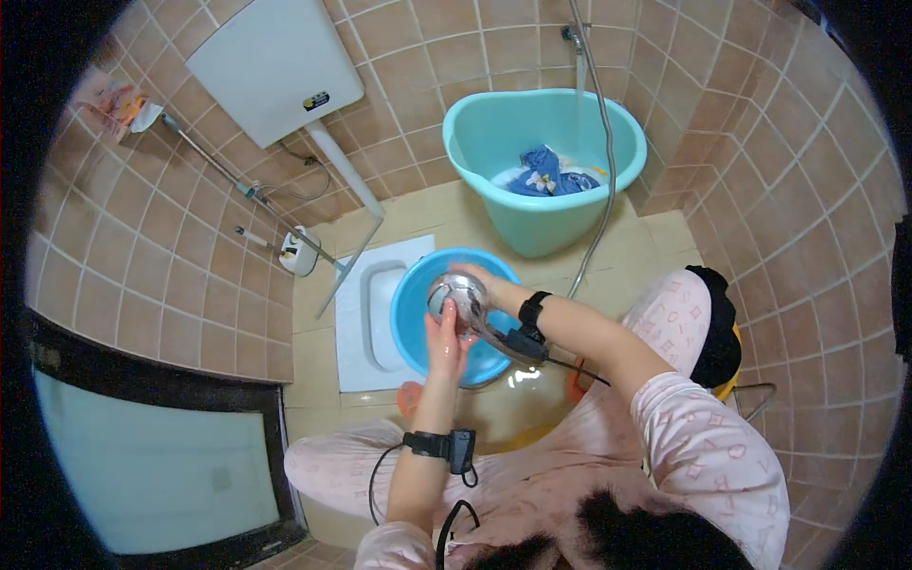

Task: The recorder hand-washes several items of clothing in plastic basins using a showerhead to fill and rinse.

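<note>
A round chrome shower head [459, 293] is between my two hands, above a blue basin [407, 334]. My left hand [446, 344] presses against its near side, fingers pointing up along the metal. My right hand [483, 281] curls around its far side; some of those fingers are hidden behind it. A silvery handle slants from the head down to the right, partly under my right wrist. The basin overlaps the edge of a white squat toilet [350, 328] in the floor.
Water runs from a wall tap [573, 34] into a large turquoise tub [537, 228] holding blue cloth [541, 176]. A grey hose [608, 142] hangs past the tub. A mop handle [211, 152] leans along the left wall, below the white cistern [275, 66]. A small orange-red object [409, 398] lies beside the basin.
</note>
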Demonstrator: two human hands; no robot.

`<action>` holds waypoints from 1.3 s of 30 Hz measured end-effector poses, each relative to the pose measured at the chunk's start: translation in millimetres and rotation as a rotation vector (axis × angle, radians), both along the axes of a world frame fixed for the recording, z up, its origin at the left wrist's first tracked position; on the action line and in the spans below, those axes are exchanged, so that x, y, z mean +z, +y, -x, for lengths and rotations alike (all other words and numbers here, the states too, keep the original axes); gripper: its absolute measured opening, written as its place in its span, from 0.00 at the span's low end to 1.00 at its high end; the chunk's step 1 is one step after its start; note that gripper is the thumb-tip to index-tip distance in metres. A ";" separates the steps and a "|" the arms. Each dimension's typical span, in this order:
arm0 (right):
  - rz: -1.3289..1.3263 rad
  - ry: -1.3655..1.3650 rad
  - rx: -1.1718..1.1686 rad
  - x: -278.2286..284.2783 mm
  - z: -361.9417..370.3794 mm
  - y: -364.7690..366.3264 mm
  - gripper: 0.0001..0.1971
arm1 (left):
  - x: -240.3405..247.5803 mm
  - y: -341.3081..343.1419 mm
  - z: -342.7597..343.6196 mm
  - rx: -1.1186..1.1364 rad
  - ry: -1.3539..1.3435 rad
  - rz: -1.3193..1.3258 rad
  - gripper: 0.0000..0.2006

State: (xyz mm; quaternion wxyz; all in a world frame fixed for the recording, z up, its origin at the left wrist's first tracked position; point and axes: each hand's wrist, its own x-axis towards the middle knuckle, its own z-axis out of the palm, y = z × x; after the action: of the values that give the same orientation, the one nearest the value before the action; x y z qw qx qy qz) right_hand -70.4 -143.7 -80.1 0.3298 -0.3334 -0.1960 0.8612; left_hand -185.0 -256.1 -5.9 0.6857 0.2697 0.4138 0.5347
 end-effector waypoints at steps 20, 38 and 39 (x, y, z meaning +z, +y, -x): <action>-1.066 -1.083 0.243 29.9 -68.4 -91.2 0.21 | -30.5 17.8 0.9 0.104 -0.580 0.192 0.27; -0.982 -0.791 -0.106 77.8 -75.0 -64.9 0.16 | -162.2 2.3 -74.6 -0.677 1.135 -0.064 0.39; -1.028 -0.801 0.040 76.0 -75.9 -66.1 0.16 | -161.1 -1.4 -68.8 -0.768 1.275 -0.190 0.36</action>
State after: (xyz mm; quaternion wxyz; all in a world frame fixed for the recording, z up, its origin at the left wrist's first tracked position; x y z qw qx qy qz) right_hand 5.4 -209.8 -4.1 0.3324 -0.4246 -0.6969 0.4728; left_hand -116.2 -257.5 -167.0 0.4251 0.7106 0.5598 0.0314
